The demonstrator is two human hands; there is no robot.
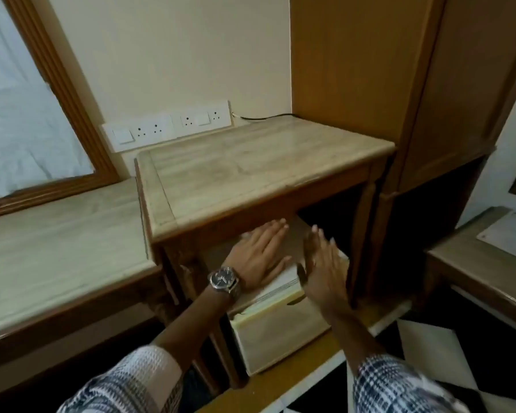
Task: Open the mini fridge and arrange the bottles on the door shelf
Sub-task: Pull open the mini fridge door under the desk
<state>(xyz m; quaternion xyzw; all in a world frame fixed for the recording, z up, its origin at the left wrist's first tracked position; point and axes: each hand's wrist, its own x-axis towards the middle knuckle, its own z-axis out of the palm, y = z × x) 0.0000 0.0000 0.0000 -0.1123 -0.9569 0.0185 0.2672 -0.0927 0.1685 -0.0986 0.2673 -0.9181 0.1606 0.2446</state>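
A small cream-white mini fridge (277, 332) stands under the wooden side table (251, 174), its door shut as far as I can see. My left hand (258, 257), with a wristwatch, lies flat on the fridge's top, fingers spread. My right hand (322, 263) is held edge-on at the fridge's top right corner, fingers straight and apart, holding nothing. A dark recess at the door's top edge shows just below my right hand. No bottles are in view, and the fridge's inside is hidden.
A pale stone ledge (57, 248) runs along the left under the window. A tall wooden wardrobe (385, 84) stands to the right of the table. Wall sockets (167, 126) sit behind the table. Another desk (483, 263) is at the far right, above a black-and-white tiled floor.
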